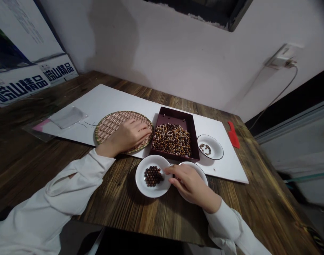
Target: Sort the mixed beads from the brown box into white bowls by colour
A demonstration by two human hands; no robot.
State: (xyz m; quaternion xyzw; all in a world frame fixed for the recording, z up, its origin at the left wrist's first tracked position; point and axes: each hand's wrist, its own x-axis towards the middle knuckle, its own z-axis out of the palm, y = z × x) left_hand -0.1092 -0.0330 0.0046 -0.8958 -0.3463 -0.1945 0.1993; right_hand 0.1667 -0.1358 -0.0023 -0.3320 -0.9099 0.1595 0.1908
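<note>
My left hand (134,134) rests over the right side of a round woven tray (111,124), fingers stretched toward the box beside it, with nothing visible in them. A dark maroon box (195,141) holds a heap of mixed brown, tan and cream beads (172,140). In front of it stands a white bowl (140,187) with a cluster of dark brown beads (153,176). My right hand (190,182) reaches its fingertips to that bowl's right rim, index finger and thumb apart, no bead seen between them. It partly covers a second white bowl (201,171), whose contents are hidden.
Another white bowl (217,150) with a few pale beads stands right of the box. Under these lies a white board (231,163) on the wooden table (116,212). A clear plastic bag (68,117) lies left, a red comb-like object (233,134) right. The wall rises behind.
</note>
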